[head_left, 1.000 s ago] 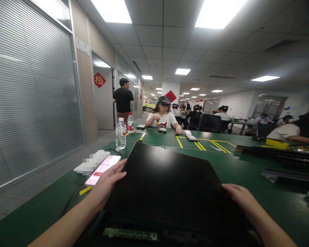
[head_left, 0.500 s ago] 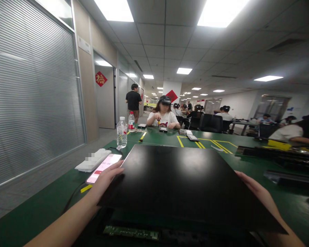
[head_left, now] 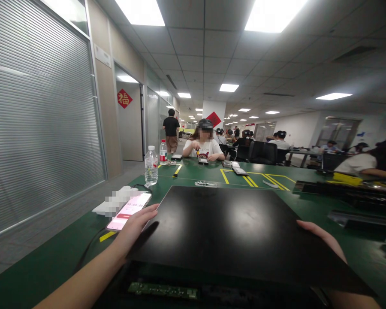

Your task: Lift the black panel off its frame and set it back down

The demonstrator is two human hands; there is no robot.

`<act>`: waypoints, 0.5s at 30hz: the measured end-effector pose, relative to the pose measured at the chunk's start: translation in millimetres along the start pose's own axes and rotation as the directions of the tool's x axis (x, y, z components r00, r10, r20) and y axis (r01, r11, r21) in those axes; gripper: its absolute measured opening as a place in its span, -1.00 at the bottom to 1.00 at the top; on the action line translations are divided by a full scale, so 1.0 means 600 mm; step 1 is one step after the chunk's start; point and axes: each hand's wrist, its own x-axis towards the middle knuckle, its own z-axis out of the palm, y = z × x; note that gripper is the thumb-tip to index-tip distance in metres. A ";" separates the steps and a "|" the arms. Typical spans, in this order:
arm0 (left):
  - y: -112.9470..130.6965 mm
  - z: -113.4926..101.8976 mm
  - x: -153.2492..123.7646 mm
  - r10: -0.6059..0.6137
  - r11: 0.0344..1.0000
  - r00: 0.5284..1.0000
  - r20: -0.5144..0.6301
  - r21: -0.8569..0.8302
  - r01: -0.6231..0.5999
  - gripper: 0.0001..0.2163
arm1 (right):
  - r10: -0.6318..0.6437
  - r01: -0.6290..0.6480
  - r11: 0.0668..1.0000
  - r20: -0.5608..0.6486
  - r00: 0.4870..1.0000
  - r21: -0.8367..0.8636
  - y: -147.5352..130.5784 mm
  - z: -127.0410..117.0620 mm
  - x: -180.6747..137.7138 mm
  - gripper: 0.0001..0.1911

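A large flat black panel (head_left: 231,231) fills the middle of the view, held nearly level above the green table (head_left: 45,266). My left hand (head_left: 135,226) grips its left edge, fingers curled under the panel. On the right edge sits my right hand (head_left: 323,240), partly hidden behind the panel. Below the panel's near edge a green circuit strip (head_left: 162,290) shows on a dark base.
A phone with a pink screen (head_left: 129,211) and a white power strip (head_left: 114,201) lie left of the panel. A water bottle (head_left: 151,165) stands further back. Black panels (head_left: 357,195) lie at the right. A person (head_left: 204,146) works across the table; others sit beyond.
The panel has tipped down from a steep tilt to nearly level. Both hands stayed on its edges. A person in black at the back left walked further down the corridor.
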 end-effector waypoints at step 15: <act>-0.004 0.008 -0.012 0.163 0.756 0.976 0.141 0.618 -0.216 -0.65 | -0.295 0.507 0.782 -0.502 0.813 0.363 0.012 -0.045 0.047 -0.83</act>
